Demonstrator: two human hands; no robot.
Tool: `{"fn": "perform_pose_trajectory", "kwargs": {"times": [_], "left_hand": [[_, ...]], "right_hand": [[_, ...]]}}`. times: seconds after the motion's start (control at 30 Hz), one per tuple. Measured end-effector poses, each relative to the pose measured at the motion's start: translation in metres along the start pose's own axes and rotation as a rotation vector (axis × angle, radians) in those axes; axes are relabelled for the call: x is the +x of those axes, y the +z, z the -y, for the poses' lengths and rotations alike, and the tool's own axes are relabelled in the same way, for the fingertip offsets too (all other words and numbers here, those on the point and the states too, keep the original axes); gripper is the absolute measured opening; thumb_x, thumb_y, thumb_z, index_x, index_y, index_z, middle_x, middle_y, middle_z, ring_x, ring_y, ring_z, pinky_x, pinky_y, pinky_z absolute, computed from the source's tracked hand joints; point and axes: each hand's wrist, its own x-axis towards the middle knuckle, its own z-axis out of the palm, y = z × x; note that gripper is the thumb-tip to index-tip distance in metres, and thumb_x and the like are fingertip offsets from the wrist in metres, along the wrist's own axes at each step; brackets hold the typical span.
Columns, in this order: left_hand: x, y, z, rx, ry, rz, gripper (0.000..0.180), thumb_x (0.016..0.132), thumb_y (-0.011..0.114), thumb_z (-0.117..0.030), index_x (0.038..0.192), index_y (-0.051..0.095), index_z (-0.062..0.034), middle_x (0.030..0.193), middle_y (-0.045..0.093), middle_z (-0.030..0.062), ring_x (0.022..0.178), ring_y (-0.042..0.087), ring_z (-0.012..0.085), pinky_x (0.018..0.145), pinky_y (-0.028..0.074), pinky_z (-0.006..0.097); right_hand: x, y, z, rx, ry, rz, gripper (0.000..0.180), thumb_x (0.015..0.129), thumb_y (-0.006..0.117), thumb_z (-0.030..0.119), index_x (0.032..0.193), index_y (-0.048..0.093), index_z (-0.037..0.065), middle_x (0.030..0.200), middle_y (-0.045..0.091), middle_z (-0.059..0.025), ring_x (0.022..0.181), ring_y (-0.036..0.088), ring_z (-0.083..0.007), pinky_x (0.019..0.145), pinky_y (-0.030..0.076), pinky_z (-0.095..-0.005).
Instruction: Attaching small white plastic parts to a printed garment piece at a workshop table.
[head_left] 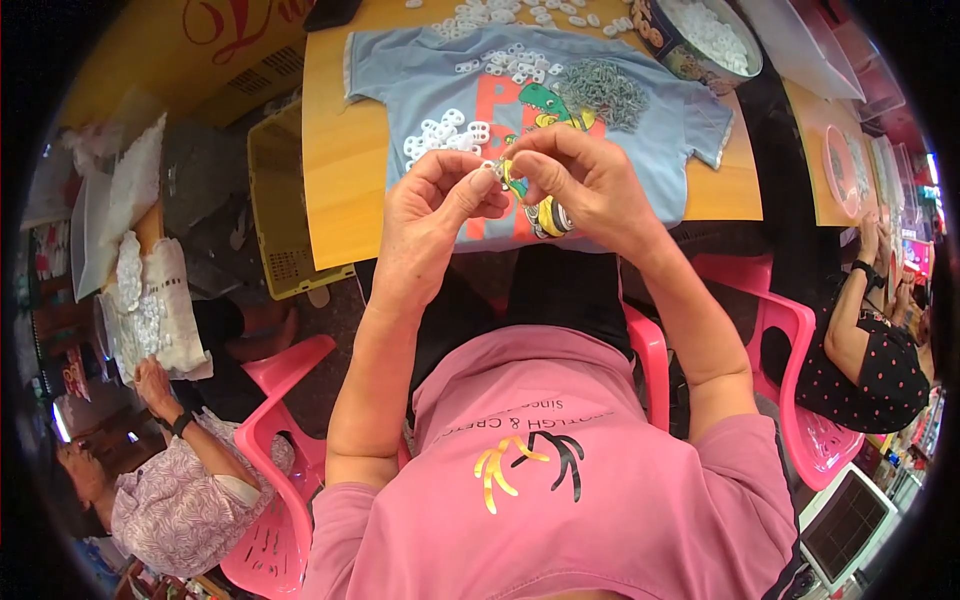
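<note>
Apparently mid-assembly: my left hand point(437, 193) pinches a white piece point(488, 165); right hand point(588, 188) nearly closed, hold unclear; next presumably needs careful alignment.

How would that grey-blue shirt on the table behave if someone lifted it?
The shirt would probably be floppy, since it lies flat with soft creases. The loose white pieces and pile of small grey pieces on it would likely slide or scatter, as nothing visible fastens them.

Table point(345, 130) with shirt point(655, 160) laid on it, plastic pieces point(445, 137) on the shirt's left, metal parts point(603, 93) farther right, tub point(672, 42) at far right, crate point(283, 200) left of table.
</note>
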Motion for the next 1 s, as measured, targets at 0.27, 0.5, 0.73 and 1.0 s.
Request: {"fn": "perform_pose_trajectory", "kwargs": {"times": [0.27, 0.5, 0.73, 1.0], "left_hand": [[-0.005, -0.006, -0.006, 0.184, -0.02, 0.053, 0.018, 0.093, 0.066, -0.017, 0.098, 0.061, -0.0008, 0.084, 0.066, 0.0039, 0.078, 0.063, 0.0102, 0.075, 0.051, 0.025], [-0.027, -0.014, 0.008, 0.069, -0.121, 0.187, 0.018, 0.095, 0.063, -0.017, 0.101, 0.059, -0.0009, 0.09, 0.064, 0.003, 0.083, 0.06, 0.0081, 0.076, 0.05, 0.024], [-0.047, -0.013, 0.025, -0.21, -0.165, 0.238, 0.015, 0.094, 0.063, -0.015, 0.1, 0.057, -0.0026, 0.091, 0.065, 0.005, 0.084, 0.064, 0.0123, 0.076, 0.052, 0.025], [-0.055, -0.015, 0.024, 0.004, 0.091, 0.13, 0.01, 0.093, 0.064, -0.009, 0.098, 0.061, -0.0011, 0.088, 0.066, 0.0042, 0.08, 0.063, 0.009, 0.06, 0.05, 0.021]], "right_hand": [[0.009, -0.011, -0.001, -0.536, -0.563, 0.112, 0.01, 0.084, 0.067, 0.002, 0.092, 0.063, -0.001, 0.085, 0.063, -0.0091, 0.068, 0.062, -0.0211, 0.059, 0.049, -0.0309], [-0.013, -0.008, 0.01, -0.684, -0.513, 0.291, 0.012, 0.081, 0.069, 0.005, 0.085, 0.058, 0.002, 0.081, 0.059, -0.0102, 0.07, 0.06, -0.0295, 0.058, 0.048, -0.0365], [-0.028, 0.006, 0.004, -0.597, -0.553, 0.328, 0.012, 0.085, 0.062, 0.002, 0.086, 0.05, 0.002, 0.078, 0.055, -0.0104, 0.065, 0.056, -0.0289, 0.054, 0.045, -0.0378], [-0.03, 0.018, -0.001, -0.476, -0.509, 0.327, 0.01, 0.088, 0.06, 0.0, 0.086, 0.05, 0.0, 0.077, 0.054, -0.0103, 0.066, 0.055, -0.0272, 0.056, 0.045, -0.0369]]}}
